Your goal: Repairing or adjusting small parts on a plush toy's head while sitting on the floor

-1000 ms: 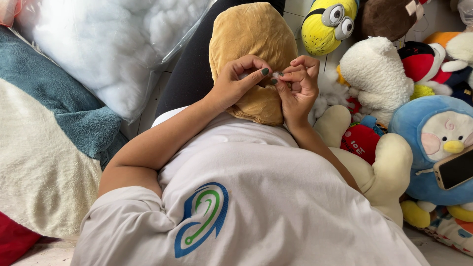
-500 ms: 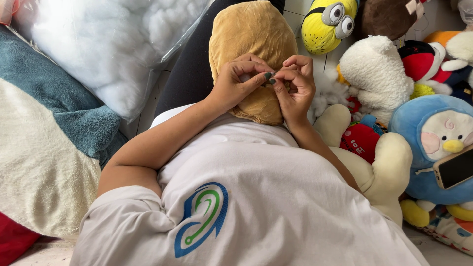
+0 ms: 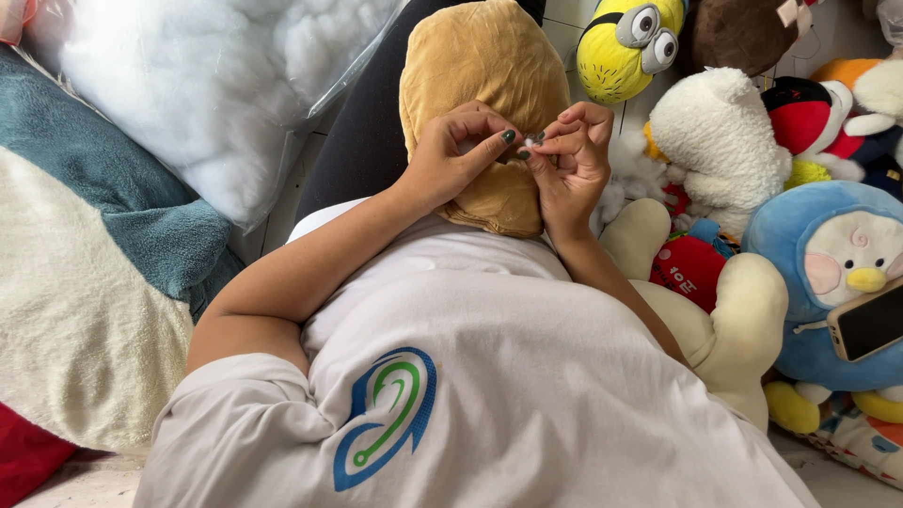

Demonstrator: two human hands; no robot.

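A tan plush toy [image 3: 480,85], soft and wrinkled, lies in the person's lap just beyond and beneath the fingertips, its rounded end pointing away from the body and its lower end tucked under the two hands. The left hand [image 3: 451,155] rests on the toy's surface with fingers curled and the thumb and forefinger pinched together; dark green polish shows on the nails. The right hand [image 3: 574,155] meets it fingertip to fingertip, its fingers also bent into a pinch. Between the two pinches sits something small and pale [image 3: 534,139], too tiny to tell what it is, held right over the toy's fabric.

To the left of the fingers, well apart, a clear plastic bag [image 3: 324,89] holds white fluffy stuffing [image 3: 188,85], and below it lies a teal and cream blanket [image 3: 103,254]. To the right of the fingers stuffed toys crowd together: a yellow one with goggle eyes [image 3: 625,42], a white fluffy one [image 3: 720,136], and a blue round one [image 3: 828,273] with a phone [image 3: 870,320] leaning on it. Nearer than the hands spreads the person's white shirt [image 3: 527,376] with a blue and green emblem.
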